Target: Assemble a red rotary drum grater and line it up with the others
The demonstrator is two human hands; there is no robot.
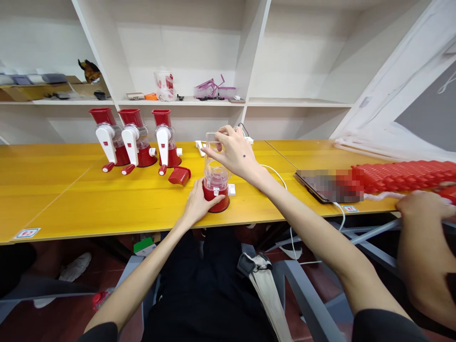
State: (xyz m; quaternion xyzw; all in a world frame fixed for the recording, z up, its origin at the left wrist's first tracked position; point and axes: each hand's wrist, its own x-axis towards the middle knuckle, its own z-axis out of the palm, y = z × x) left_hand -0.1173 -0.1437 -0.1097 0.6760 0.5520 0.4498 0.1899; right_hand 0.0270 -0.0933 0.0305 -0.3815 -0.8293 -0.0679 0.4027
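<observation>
Clear-topped red grater (215,179) upright on the yellow table (117,204), left hand (198,202) clasps its base from the left, right hand (235,152) is partly curled at its top, grip unclear

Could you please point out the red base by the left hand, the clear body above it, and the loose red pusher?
Red base (220,206): head view, lower front wall.
Clear body (215,173): head view, rounded lower part.
Loose red pusher (180,176): head view, middle of its side.
</observation>
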